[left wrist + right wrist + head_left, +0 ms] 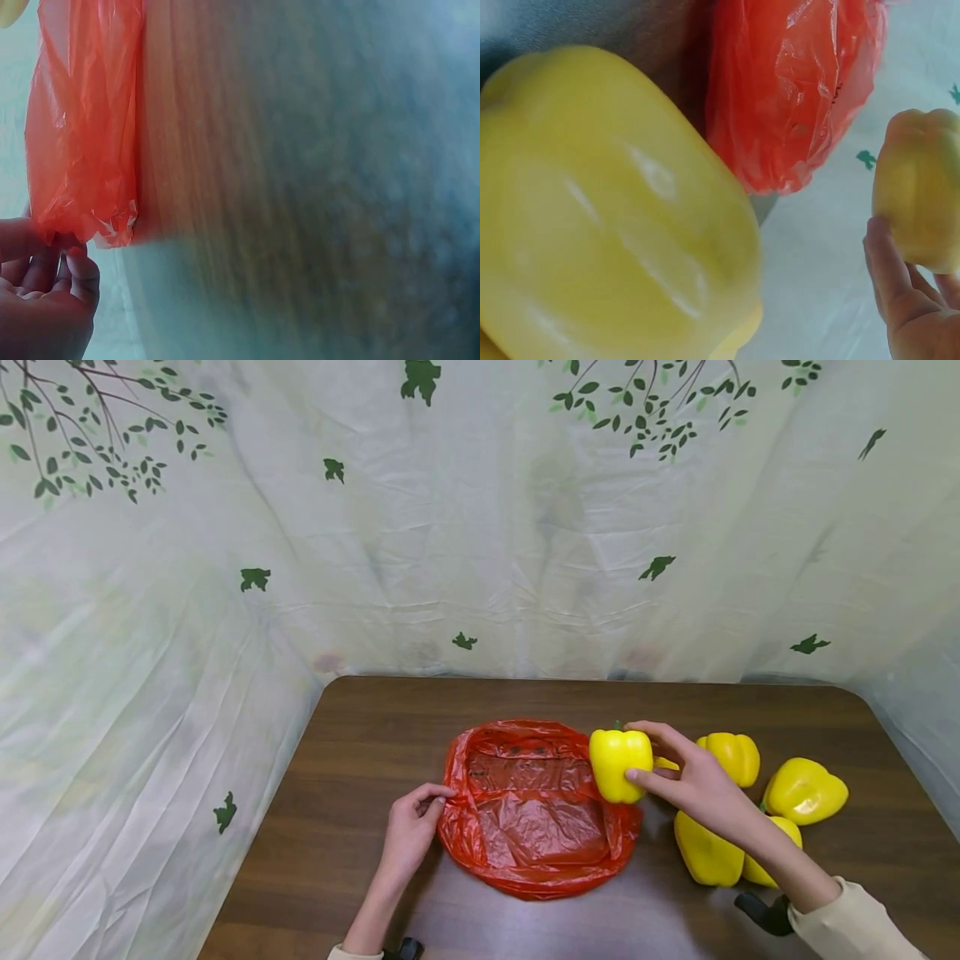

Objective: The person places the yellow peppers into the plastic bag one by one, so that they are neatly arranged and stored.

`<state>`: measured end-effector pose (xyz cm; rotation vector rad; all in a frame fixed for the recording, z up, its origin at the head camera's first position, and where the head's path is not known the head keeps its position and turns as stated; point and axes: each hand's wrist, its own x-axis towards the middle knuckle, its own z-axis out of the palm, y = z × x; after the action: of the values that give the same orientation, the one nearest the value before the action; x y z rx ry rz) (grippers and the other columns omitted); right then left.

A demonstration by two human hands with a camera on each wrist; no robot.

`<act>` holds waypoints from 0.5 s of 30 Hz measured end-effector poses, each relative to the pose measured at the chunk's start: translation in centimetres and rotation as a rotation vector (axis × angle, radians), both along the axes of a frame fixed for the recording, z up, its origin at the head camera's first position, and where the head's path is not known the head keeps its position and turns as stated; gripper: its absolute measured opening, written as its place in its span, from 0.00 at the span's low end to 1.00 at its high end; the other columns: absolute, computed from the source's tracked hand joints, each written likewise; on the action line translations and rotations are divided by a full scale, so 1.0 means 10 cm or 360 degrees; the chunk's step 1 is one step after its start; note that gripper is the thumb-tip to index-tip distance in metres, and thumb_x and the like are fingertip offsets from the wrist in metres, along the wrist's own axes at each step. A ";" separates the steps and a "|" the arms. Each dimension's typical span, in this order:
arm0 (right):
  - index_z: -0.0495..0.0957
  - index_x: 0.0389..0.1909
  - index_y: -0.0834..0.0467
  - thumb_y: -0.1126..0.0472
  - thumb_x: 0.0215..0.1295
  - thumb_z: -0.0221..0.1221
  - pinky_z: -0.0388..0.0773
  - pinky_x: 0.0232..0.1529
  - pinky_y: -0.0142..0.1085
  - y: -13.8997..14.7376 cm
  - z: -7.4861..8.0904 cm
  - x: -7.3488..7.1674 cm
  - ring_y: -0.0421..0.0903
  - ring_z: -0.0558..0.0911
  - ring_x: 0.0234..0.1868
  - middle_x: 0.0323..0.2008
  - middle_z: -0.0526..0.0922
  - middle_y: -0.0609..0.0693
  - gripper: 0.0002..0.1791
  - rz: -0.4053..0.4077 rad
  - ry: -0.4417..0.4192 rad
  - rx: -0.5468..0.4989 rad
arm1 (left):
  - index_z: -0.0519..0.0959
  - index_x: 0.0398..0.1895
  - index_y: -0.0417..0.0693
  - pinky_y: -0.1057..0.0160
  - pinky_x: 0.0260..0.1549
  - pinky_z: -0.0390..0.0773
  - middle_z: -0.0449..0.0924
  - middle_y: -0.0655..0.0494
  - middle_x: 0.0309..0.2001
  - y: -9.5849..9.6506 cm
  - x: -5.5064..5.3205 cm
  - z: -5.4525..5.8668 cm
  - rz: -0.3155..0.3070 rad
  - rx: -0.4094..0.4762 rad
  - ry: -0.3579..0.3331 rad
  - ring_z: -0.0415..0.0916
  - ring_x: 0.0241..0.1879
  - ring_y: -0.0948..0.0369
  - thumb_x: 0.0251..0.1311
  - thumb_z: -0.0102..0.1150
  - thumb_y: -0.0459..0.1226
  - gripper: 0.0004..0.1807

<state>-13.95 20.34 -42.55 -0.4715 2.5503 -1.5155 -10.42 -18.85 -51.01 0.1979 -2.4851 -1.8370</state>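
Note:
A red plastic bag (540, 827) stands on the table with its mouth spread wide, and its inside shows in the head view. My left hand (411, 831) pinches the bag's left rim between thumb and fingers; the left wrist view shows this hand (45, 289) at the bag's edge (86, 127). A yellow bell pepper (618, 766) is held upright in my right hand (693, 777), thumb in front and fingers behind, over the right rim of the bag. In the right wrist view this pepper (919, 187) is raised beside the bag (787, 90).
Several more yellow bell peppers lie to the right of the bag, among them one at the back (731, 756), one at the far right (806, 791) and one in front (707, 852). The brown wooden table (322, 860) ends at a pale leaf-patterned curtain (495, 560).

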 end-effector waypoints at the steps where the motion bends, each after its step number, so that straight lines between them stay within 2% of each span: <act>1: 0.66 0.68 0.47 0.47 0.63 0.65 0.81 0.45 0.40 -0.01 0.01 -0.01 0.57 0.77 0.57 0.61 0.72 0.50 0.33 0.0004 0.0002 0.0009 | 0.85 0.39 0.44 0.65 0.32 0.80 0.83 0.48 0.42 0.00 0.00 0.01 -0.0003 0.0004 -0.0005 0.79 0.36 0.55 0.67 0.53 0.25 0.11; 3: 0.66 0.68 0.46 0.46 0.63 0.65 0.81 0.45 0.41 -0.03 0.02 -0.03 0.56 0.77 0.56 0.61 0.72 0.50 0.34 0.0014 0.0011 0.0032 | 0.85 0.39 0.42 0.65 0.33 0.80 0.83 0.46 0.42 0.01 0.01 0.04 -0.0009 0.0005 -0.0014 0.79 0.37 0.53 0.67 0.53 0.25 0.11; 10: 0.67 0.67 0.49 0.46 0.62 0.66 0.81 0.45 0.44 -0.10 0.06 -0.12 0.58 0.78 0.57 0.60 0.74 0.53 0.34 0.0078 0.0031 0.0079 | 0.84 0.40 0.35 0.63 0.36 0.80 0.83 0.43 0.42 0.07 0.09 0.34 -0.0060 -0.0021 0.0025 0.79 0.40 0.49 0.66 0.51 0.23 0.11; 15: 0.67 0.66 0.50 0.46 0.61 0.66 0.81 0.46 0.48 -0.14 0.09 -0.16 0.59 0.77 0.58 0.60 0.75 0.53 0.35 0.0098 0.0011 0.0086 | 0.84 0.39 0.35 0.64 0.35 0.80 0.83 0.43 0.41 0.09 0.10 0.37 -0.0053 -0.0021 0.0041 0.79 0.40 0.48 0.65 0.52 0.23 0.10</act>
<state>-15.51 18.90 -41.67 -0.5439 2.5500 -1.4234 -9.45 -18.00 -47.30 0.1321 -2.4980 -1.8226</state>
